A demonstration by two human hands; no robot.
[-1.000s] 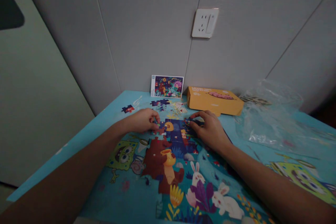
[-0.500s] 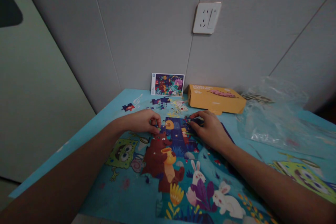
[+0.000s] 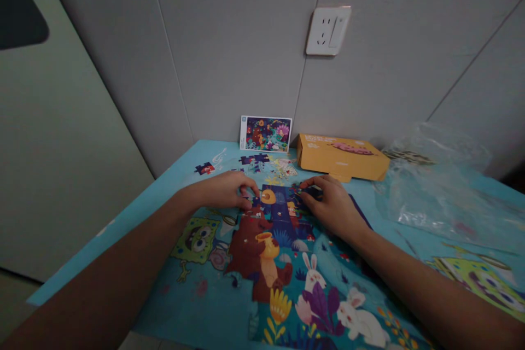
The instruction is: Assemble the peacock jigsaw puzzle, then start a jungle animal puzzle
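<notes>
A partly joined jigsaw puzzle [image 3: 283, 262] with a brown bear, rabbits and flowers lies on the blue cartoon-printed table [image 3: 164, 197]. My left hand [image 3: 223, 190] rests at the puzzle's upper left edge, fingers curled and pinching a small dark puzzle piece [image 3: 254, 200] against the joined part. My right hand [image 3: 330, 205] lies on the puzzle's upper right edge, fingertips pressed down on the dark blue pieces. Several loose pieces [image 3: 254, 160] lie just beyond the hands.
A reference picture card [image 3: 265, 134] leans against the grey wall. An orange flat box [image 3: 342, 157] lies beside it. A crumpled clear plastic bag [image 3: 435, 180] covers the table's right side. One stray piece [image 3: 204, 168] sits at far left. A wall socket [image 3: 328, 30] hangs above.
My left hand has slid a little to the right along the puzzle's top edge with its piece. The right hand stays in place. The view shifted slightly.
</notes>
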